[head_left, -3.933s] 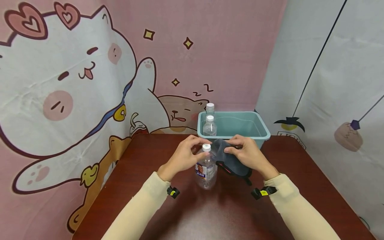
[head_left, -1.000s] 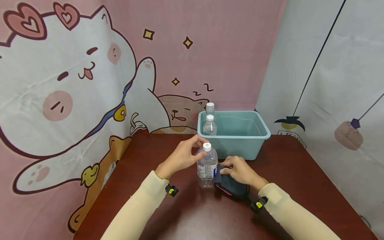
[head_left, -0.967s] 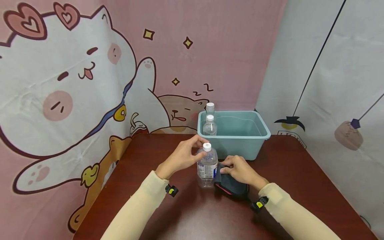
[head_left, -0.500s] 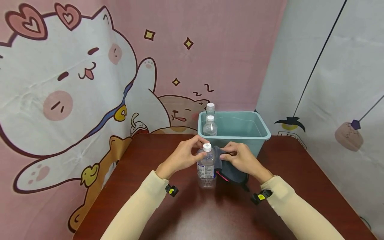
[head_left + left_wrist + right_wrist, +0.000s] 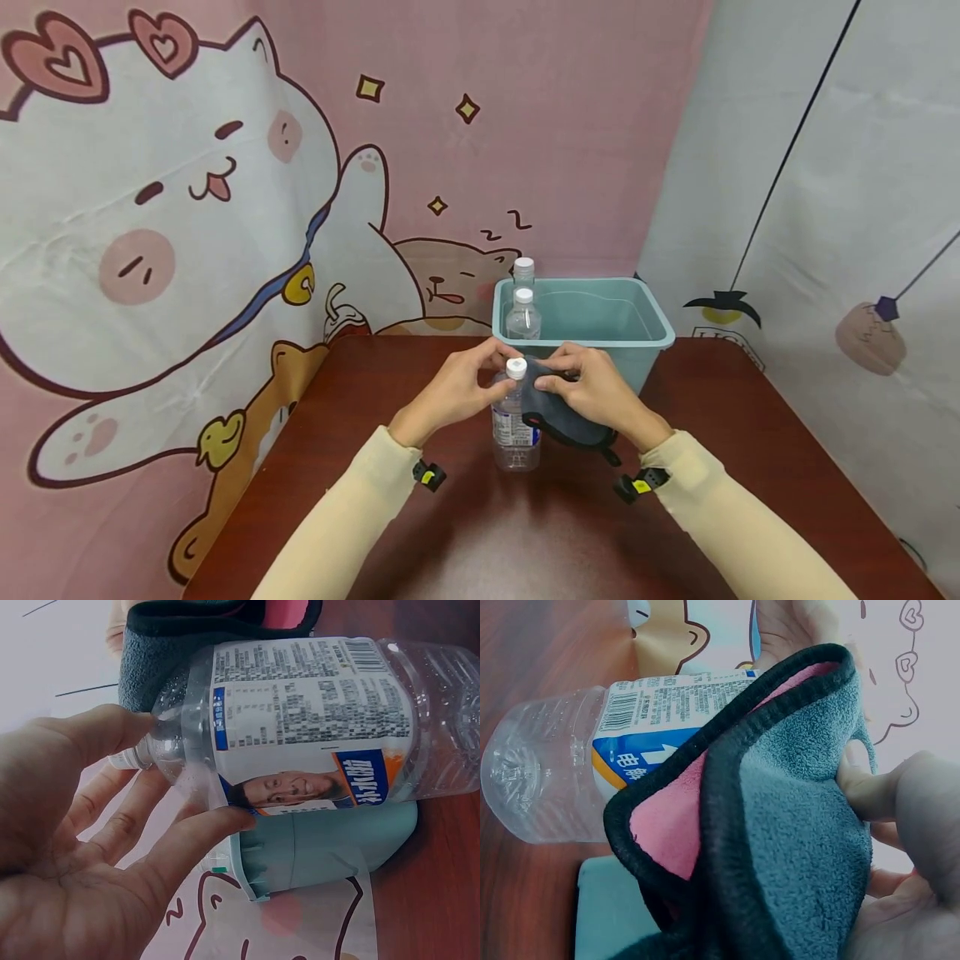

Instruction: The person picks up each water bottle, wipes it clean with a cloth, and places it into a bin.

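Observation:
A clear plastic bottle with a white cap and a printed label stands upright on the table. My left hand holds it near the top, thumb and fingers about its neck and shoulder; in the left wrist view the thumb lies by the cap and a fingertip touches the shoulder near the label. A grey cleaning cloth with black edging and a pink reverse is pinched in my right hand. The cloth lies against the bottle's right side, hiding part of it; the right wrist view shows it folded.
Behind the bottle, a light blue plastic bin stands at the back of the brown table. Two clear capped bottles, the nearer one and the farther one, stand at its left end. A cartoon-printed backdrop rises behind.
Over the last second my right hand has raised the cloth from the bottle's lower side to its shoulder. The bottle has turned since the earliest frame. My left hand has stayed at its top.

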Demonstrator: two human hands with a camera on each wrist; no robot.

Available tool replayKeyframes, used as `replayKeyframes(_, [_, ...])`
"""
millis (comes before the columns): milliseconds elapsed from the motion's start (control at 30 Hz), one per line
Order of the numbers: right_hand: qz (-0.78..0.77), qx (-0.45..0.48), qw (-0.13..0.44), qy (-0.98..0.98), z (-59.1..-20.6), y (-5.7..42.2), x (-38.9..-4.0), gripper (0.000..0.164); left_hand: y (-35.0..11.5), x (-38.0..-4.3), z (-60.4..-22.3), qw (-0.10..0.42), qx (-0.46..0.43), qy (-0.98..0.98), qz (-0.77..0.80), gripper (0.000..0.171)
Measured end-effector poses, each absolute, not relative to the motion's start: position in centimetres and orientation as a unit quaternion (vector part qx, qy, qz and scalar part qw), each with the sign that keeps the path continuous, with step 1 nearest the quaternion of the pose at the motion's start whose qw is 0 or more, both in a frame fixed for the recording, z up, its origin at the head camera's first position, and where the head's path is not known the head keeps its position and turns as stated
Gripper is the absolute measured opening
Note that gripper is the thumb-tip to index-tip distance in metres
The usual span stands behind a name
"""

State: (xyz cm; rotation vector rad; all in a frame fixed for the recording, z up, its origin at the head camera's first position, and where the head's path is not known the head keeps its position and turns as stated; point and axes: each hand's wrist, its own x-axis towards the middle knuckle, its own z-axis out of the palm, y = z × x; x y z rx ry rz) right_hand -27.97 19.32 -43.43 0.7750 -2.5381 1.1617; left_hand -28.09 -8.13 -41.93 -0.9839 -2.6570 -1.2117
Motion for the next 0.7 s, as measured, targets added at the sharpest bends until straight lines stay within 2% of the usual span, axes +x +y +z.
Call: replayKeyframes(700, [0.395, 0.238, 0.093, -0.882, -44.8, 20.3, -27.9, 0.036, -8.2, -28.1, -42.1, 0.028, -0.315, -0.861, -0.398, 0.043])
